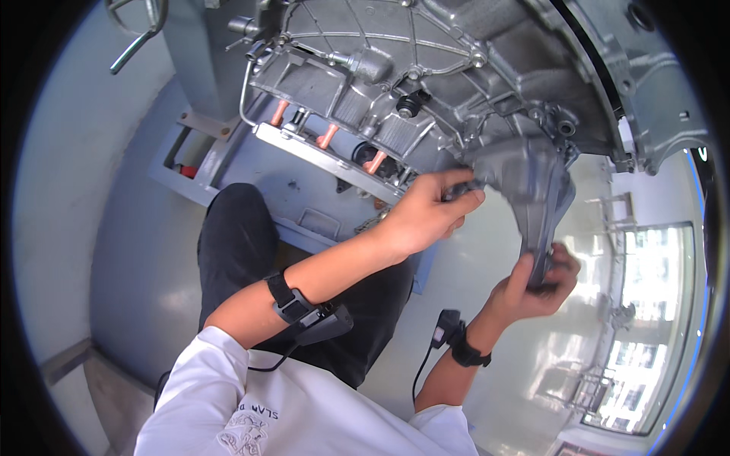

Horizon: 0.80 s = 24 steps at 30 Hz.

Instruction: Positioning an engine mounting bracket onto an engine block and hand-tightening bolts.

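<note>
Both my hands hold a dark grey curved part (532, 178), broad at its upper end and narrowing downward like a duct or cover; motion blurs it, and I cannot tell its exact kind. My left hand (430, 213) pinches a small arm at its left side between thumb and fingers. Around its narrow lower end my right hand (536, 285) is closed. The part's upper end lies up against the lower right of a large silver metal engine or gearbox casing (380, 49); whether they touch is unclear.
A silver rail (327, 161) with salmon-coloured posts (327, 137) runs below the casing, left of my left hand. A black plug-like fitting (411, 105) sticks out of the casing. A grey stand (201, 64) rises at left. Windows (654, 289) are at right.
</note>
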Each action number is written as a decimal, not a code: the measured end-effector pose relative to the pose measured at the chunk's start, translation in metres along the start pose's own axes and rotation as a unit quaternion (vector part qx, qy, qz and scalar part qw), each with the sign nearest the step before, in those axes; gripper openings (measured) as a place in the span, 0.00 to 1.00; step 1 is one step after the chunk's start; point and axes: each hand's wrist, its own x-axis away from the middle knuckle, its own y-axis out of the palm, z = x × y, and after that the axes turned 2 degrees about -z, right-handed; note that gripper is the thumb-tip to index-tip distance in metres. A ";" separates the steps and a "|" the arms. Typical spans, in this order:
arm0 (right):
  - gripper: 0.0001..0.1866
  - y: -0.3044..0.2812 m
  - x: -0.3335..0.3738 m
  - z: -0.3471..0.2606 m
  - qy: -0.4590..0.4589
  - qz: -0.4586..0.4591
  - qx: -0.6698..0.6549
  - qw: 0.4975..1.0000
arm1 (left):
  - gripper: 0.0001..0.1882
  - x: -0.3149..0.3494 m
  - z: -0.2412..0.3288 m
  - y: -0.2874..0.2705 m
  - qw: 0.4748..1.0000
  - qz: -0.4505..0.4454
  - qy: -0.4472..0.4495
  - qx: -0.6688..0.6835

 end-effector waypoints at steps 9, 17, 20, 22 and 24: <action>0.27 -0.054 0.059 -0.050 -0.195 -0.093 0.157 0.964 | 0.20 0.035 0.008 -0.005 0.964 -0.120 -0.159 0.177; 0.32 -0.064 0.092 -0.043 -0.192 -0.077 0.220 0.953 | 0.24 0.057 0.011 -0.017 0.969 -0.136 -0.081 0.191; 0.31 -0.054 0.095 -0.041 -0.186 -0.081 0.221 0.954 | 0.26 0.057 0.013 -0.021 0.978 -0.117 -0.080 0.156; 0.31 -0.058 0.099 -0.034 -0.201 -0.074 0.187 0.959 | 0.27 0.059 0.013 -0.023 0.979 -0.124 -0.071 0.148; 0.31 -0.063 0.103 -0.036 -0.166 -0.104 0.188 0.962 | 0.28 0.060 0.014 -0.022 0.980 -0.125 -0.060 0.143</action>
